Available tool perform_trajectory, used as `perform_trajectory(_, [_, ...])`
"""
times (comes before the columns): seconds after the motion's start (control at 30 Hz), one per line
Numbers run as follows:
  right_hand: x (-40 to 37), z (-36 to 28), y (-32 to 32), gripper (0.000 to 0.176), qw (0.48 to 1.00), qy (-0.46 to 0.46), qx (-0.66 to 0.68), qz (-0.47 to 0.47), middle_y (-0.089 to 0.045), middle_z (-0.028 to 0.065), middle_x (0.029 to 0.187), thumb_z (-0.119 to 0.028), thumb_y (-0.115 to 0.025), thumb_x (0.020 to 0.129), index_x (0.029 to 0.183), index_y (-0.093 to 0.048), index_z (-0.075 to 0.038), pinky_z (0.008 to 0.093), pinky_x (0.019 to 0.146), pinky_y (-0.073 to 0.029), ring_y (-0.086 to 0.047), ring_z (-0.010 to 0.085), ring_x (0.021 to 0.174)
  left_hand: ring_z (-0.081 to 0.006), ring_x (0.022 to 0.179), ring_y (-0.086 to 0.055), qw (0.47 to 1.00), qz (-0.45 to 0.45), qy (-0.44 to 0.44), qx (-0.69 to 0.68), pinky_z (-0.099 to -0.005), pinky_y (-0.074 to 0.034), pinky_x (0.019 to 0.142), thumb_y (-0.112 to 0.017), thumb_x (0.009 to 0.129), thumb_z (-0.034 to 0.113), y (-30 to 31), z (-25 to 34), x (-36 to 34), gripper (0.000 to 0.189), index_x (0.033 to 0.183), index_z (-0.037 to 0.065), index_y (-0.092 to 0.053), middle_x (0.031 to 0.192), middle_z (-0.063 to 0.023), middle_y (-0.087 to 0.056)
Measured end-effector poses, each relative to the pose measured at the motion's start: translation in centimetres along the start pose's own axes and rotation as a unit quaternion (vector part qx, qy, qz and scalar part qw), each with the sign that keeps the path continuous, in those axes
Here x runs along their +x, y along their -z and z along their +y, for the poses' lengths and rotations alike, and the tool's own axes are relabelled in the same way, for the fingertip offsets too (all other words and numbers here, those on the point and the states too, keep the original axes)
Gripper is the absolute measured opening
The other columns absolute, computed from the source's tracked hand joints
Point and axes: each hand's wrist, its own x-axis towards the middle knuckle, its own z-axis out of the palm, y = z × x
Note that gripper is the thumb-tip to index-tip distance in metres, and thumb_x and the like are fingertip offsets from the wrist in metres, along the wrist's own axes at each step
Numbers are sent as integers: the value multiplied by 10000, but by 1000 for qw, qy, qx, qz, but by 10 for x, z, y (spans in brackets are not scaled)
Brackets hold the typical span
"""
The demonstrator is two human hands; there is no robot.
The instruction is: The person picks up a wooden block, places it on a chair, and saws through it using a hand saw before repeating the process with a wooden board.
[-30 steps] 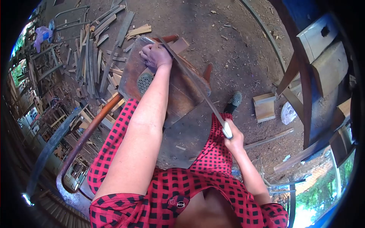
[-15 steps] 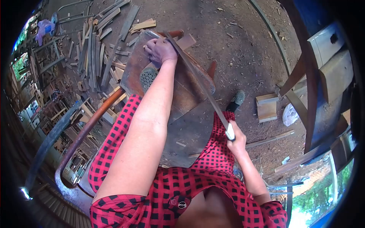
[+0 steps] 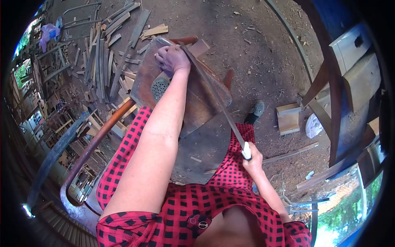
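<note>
We see the left hand (image 3: 175, 59) curled knuckles-up on the far part of the worn wooden stool (image 3: 201, 109), over a short board (image 3: 200, 48) whose end juts past the stool's far right edge; the fingertips are tucked from sight, so we cannot tell whether they pinch the board or only press on it, and its middle is hidden under the hand. The right hand (image 3: 253, 158), near the stool's lower right corner but off it, is closed around the pale handle (image 3: 246, 151) of a long saw (image 3: 218, 92), though we see only part of its fingers. The blade slants over the stool's right side up to the left hand; we cannot make out its teeth, nor whether it touches the board. A foot in a perforated clog (image 3: 159, 88) rests on the stool, partly covered by the left forearm, and the other shoe (image 3: 257, 108) is right of the stool, on the ground. Left of the stool, loose wood strips (image 3: 101, 68) overlap too thickly for us to count, and farther that way everything bends into the dark rim of the view.
</note>
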Motion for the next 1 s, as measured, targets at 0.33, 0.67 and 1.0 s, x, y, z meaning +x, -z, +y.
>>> perform_trajectory(0.33, [18, -9, 36, 483, 999, 21, -21, -41, -641, 174, 934, 21, -645, 636, 1109, -571, -44, 427, 750, -520, -637, 375, 887, -275, 1186, -399, 999, -5, 27, -26, -440, -374, 948, -539, 836, 319, 12, 2, -1, 246, 906, 132, -682, 1164, -52, -524])
perform_trajectory(0.67, [139, -36, -29, 434, 993, 109, -33, 16, -640, 184, 925, -11, -602, 635, 1060, -556, -81, 482, 728, -499, -617, 408, 868, -260, 1195, -384, 994, 34, 51, -93, -453, -328, 982, -567, 838, 321, 0, -5, 4, 223, 881, 150, -703, 1131, -26, -527])
perform_trajectory(1.0, [74, -32, -3, 396, 999, 29, -30, 4, -653, 195, 946, -32, -610, 703, 1093, -577, -95, 454, 772, -522, -628, 392, 919, -258, 1217, -367, 999, -22, 22, -11, -458, -322, 982, -553, 840, 311, 7, 2, 5, 225, 880, 142, -696, 1149, -33, -516])
